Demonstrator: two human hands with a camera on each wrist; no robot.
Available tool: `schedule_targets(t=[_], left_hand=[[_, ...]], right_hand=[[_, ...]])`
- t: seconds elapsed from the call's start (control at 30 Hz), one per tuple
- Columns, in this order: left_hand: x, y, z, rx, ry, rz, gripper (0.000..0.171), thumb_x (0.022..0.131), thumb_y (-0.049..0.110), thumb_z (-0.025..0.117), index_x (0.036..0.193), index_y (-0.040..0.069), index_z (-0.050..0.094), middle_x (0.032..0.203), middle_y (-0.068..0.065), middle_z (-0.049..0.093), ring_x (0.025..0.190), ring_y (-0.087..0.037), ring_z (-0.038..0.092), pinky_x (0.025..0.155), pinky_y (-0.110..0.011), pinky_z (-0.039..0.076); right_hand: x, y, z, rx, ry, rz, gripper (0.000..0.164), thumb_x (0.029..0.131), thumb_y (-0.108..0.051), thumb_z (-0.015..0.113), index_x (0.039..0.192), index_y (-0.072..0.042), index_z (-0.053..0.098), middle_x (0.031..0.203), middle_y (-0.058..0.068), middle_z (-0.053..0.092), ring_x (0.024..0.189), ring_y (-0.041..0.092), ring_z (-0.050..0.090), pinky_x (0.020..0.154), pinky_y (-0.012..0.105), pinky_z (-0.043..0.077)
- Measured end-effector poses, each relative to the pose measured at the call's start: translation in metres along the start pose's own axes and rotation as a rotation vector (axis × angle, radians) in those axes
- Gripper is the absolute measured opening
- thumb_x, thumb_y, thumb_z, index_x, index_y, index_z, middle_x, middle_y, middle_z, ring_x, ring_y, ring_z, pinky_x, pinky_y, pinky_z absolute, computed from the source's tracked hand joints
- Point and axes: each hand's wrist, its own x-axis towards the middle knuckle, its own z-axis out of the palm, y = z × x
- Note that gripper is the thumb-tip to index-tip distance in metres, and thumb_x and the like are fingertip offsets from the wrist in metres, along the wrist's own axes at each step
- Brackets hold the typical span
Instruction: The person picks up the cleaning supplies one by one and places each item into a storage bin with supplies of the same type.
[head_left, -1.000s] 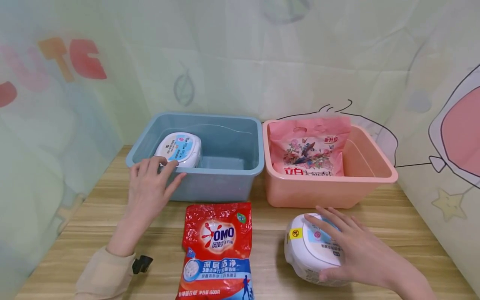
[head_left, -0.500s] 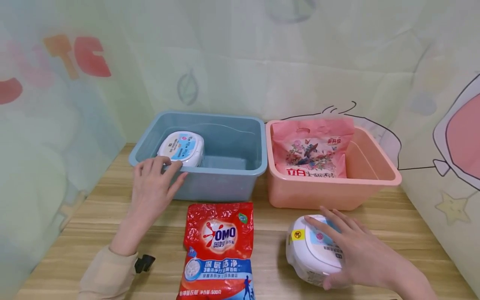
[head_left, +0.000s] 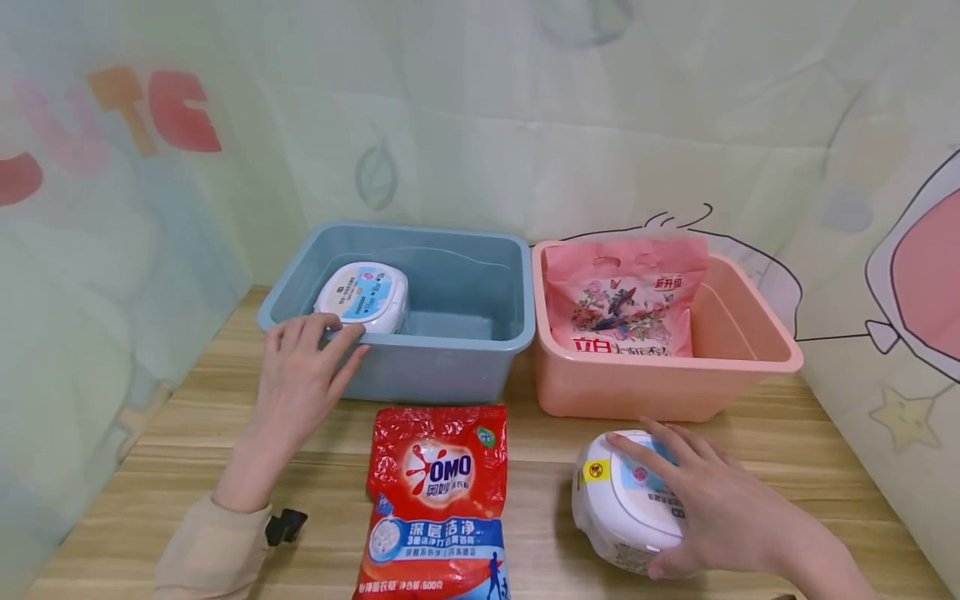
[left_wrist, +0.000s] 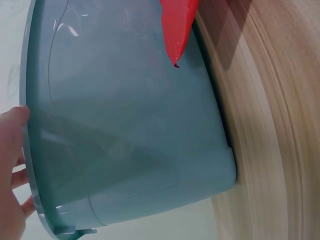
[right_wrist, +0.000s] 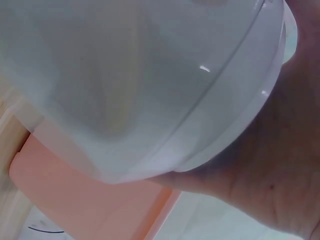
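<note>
My left hand (head_left: 303,379) is at the near rim of a blue plastic bin (head_left: 431,367), with its fingers hooked over the edge and the thumb outside. Just inside the rim, close to those fingertips, lies a white lidded tub (head_left: 365,296) with a blue label. On the right, my right hand (head_left: 712,500) holds a second white tub (head_left: 626,500), marked with a yellow sticker; the thumb is on its near side and the fingers spread across the lid. That tub's wall (right_wrist: 150,90) fills much of the right wrist view. The left wrist view shows the thumb (left_wrist: 15,120) at the bin's edge.
A red OMO laundry powder bag (head_left: 438,500) lies on the wooden table (head_left: 540,500) between the hands. Beside the blue bin stands a pink bin (head_left: 637,387) with a pink flowered bag (head_left: 622,300) in it. A printed cloth backdrop (head_left: 465,150) rises behind both bins.
The head view has shifted slightly. Both hands stay where they were, the left at the blue bin's rim and the right on the white tub.
</note>
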Motion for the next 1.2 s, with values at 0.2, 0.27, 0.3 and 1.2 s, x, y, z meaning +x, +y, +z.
schedule_targets(t=[0.2, 0.27, 0.3, 1.2], left_hand=[[0.0007, 0.0008, 0.0, -0.005, -0.007, -0.001, 0.031, 0.082, 0.025, 0.068, 0.109, 0.011, 0.062, 0.103, -0.018, 0.056, 0.098, -0.036, 0.048, 0.086, -0.052, 0.034], [0.0014, 0.0019, -0.0001, -0.008, -0.012, -0.005, 0.03, 0.082, 0.025, 0.069, 0.109, 0.011, 0.063, 0.103, -0.018, 0.056, 0.098, -0.036, 0.047, 0.086, -0.052, 0.034], [0.0017, 0.0025, -0.0003, -0.009, -0.016, -0.007, 0.03, 0.082, 0.025, 0.069, 0.109, 0.011, 0.063, 0.103, -0.018, 0.056, 0.098, -0.036, 0.048, 0.086, -0.052, 0.034], [0.0023, 0.0021, -0.0034, -0.008, -0.004, -0.016, 0.031, 0.081, 0.024, 0.073, 0.107, 0.011, 0.064, 0.103, -0.017, 0.057, 0.097, -0.036, 0.048, 0.085, -0.052, 0.035]], right_hand=[[0.0028, -0.0015, -0.0003, -0.052, 0.005, -0.028, 0.112, 0.051, -0.07, 0.081, 0.144, -0.056, 0.02, 0.152, -0.001, 0.027, 0.127, 0.031, 0.035, 0.091, 0.068, 0.043], [0.0038, -0.0019, -0.0008, -0.073, 0.007, -0.042, 0.114, 0.05, -0.068, 0.082, 0.144, -0.055, 0.02, 0.151, -0.002, 0.028, 0.126, 0.029, 0.036, 0.09, 0.068, 0.043], [0.0041, -0.0021, -0.0013, -0.081, 0.006, -0.048, 0.114, 0.05, -0.069, 0.082, 0.145, -0.054, 0.02, 0.15, -0.002, 0.029, 0.125, 0.029, 0.036, 0.089, 0.067, 0.043], [0.0089, -0.0048, -0.0053, -0.078, -0.049, -0.075, 0.115, 0.051, -0.071, 0.08, 0.146, -0.052, 0.017, 0.145, 0.005, 0.033, 0.123, 0.032, 0.038, 0.089, 0.069, 0.041]])
